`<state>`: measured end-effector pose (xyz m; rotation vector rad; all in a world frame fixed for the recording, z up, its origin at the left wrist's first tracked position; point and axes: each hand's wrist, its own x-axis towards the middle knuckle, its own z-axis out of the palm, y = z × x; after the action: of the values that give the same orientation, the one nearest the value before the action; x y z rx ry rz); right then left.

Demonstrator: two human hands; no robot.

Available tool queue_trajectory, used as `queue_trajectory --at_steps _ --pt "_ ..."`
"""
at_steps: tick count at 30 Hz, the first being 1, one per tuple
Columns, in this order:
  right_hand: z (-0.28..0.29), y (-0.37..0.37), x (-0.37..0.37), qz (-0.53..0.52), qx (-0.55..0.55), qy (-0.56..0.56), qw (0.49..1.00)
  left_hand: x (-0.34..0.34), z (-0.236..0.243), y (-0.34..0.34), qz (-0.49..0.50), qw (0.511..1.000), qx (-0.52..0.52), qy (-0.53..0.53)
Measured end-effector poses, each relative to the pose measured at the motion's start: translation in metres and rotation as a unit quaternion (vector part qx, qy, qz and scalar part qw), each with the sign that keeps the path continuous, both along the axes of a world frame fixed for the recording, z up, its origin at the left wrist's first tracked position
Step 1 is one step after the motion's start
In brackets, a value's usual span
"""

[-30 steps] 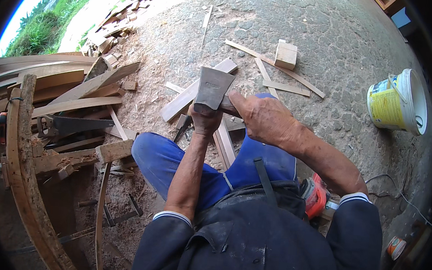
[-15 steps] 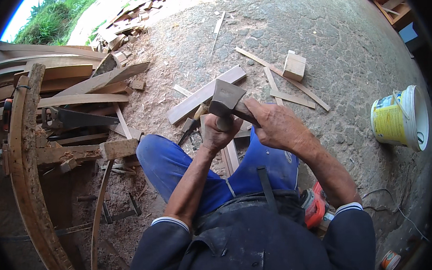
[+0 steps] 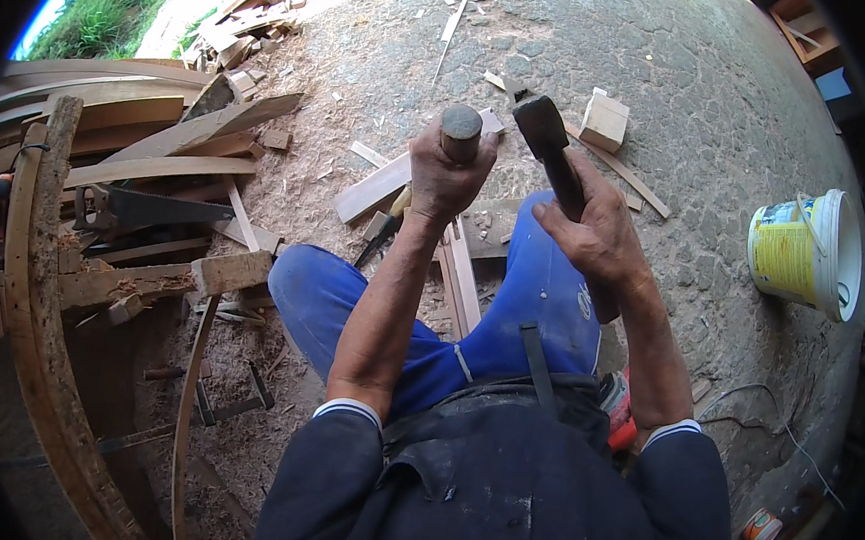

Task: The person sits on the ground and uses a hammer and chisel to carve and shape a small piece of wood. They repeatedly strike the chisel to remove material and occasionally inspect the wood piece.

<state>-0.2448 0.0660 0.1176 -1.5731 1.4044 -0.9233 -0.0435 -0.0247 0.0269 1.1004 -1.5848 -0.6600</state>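
Note:
My left hand (image 3: pixel 444 183) is closed around a thick round wooden handle (image 3: pixel 462 124), its blunt end pointing up at me. The rest of that piece is hidden in and below the fist. To the right, my right hand (image 3: pixel 601 227) grips the dark shaft of a hatchet (image 3: pixel 543 129) close below its head. The metal head is raised and its narrow edge points away from me. The two hands are apart, above my blue-trousered legs. Beneath the left hand lies a pale plank (image 3: pixel 371 193) on the ground, with a dark-bladed tool (image 3: pixel 379 238) near it.
Curved timbers and a handsaw (image 3: pixel 161 210) are piled at left, beside a tall bent beam (image 3: pixel 43 313). A wood block (image 3: pixel 604 121) and thin strips lie ahead. At right stands a tipped white-and-yellow bucket (image 3: pixel 787 252). A red power tool (image 3: pixel 621 414) sits by my right hip.
The hatchet has swung right, away from the left fist, and its head has turned. My left hand has moved up and forward with the round handle upright.

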Motion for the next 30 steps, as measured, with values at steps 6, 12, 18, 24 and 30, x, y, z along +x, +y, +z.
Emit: queue_trajectory --at_steps 6,12,18,24,30 --pt "-0.011 0.006 -0.003 0.002 0.041 -0.002 0.999 -0.005 -0.009 -0.003 0.032 0.998 0.051 -0.006" --pt "-0.016 0.006 0.002 0.001 0.078 0.006 0.997 0.001 -0.02 -0.005 0.004 1.0 0.003 0.012" --pt "-0.022 0.006 0.005 0.021 0.087 0.01 0.996 0.004 -0.022 -0.003 0.005 0.999 0.039 -0.027" --pt "-0.016 0.003 0.009 0.012 0.078 0.037 0.996 0.005 -0.038 -0.002 0.017 0.998 -0.019 -0.051" --pt "0.033 -0.014 0.0 0.02 -0.138 0.062 0.988 0.008 -0.053 -0.009 0.044 0.998 0.012 -0.033"
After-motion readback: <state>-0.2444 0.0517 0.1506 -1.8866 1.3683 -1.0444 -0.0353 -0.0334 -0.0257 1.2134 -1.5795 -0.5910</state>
